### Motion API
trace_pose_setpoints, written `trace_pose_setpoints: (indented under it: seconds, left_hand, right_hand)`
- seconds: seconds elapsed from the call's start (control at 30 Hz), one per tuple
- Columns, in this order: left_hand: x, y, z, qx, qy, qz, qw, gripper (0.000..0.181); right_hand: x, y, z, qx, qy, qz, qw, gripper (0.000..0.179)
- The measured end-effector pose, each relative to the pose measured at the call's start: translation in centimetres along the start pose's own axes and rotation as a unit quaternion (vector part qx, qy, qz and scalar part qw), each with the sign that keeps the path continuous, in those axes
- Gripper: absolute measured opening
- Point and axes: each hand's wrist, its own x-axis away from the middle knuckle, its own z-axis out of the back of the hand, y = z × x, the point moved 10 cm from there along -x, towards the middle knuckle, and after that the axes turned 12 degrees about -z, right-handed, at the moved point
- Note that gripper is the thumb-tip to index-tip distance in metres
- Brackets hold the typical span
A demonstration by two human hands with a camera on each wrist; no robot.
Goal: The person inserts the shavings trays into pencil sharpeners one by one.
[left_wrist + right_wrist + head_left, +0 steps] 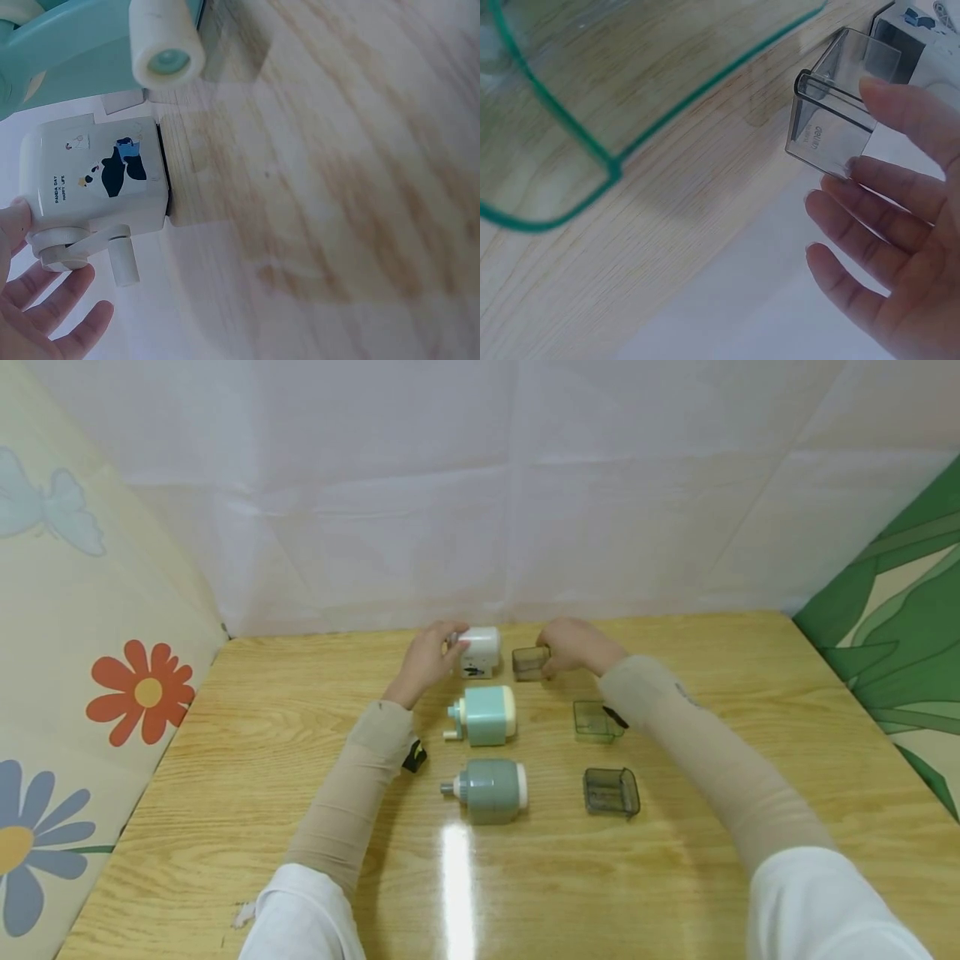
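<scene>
At the back of the table lies a white crank pencil sharpener point(480, 652) with a panda print, its crank point(105, 244) showing in the left wrist view. My left hand point(429, 662) holds it from the left, around its crank end. Just to its right, my right hand point(579, 645) pinches a smoky clear shavings drawer point(832, 101) between thumb and fingers. In the right wrist view, the drawer is close to the sharpener's open end; whether they touch I cannot tell.
Nearer me lie a mint pencil sharpener point(486, 716) and a grey-green one point(495, 791). To their right are a green-tinted clear drawer point(596, 722), partly under my right wrist, and a dark clear drawer point(611, 792). A white cloth point(480, 510) hangs behind the wooden table point(570, 885).
</scene>
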Motion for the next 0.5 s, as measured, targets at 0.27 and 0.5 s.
trace_pose_setpoints:
  seconds: [0.27, 0.5]
  left_hand:
    - [0.0, -0.1, 0.0, -0.002, 0.000, 0.003, 1.0000, 0.037]
    - [0.0, 0.0, 0.0, -0.001, 0.005, 0.001, 1.0000, 0.037]
  right_hand:
    - [-0.1, -0.9, 0.2, 0.004, 0.007, 0.006, 0.9999, 0.048]
    - [-0.5, -1.1, 0.0, 0.010, 0.001, 0.007, 0.9999, 0.051]
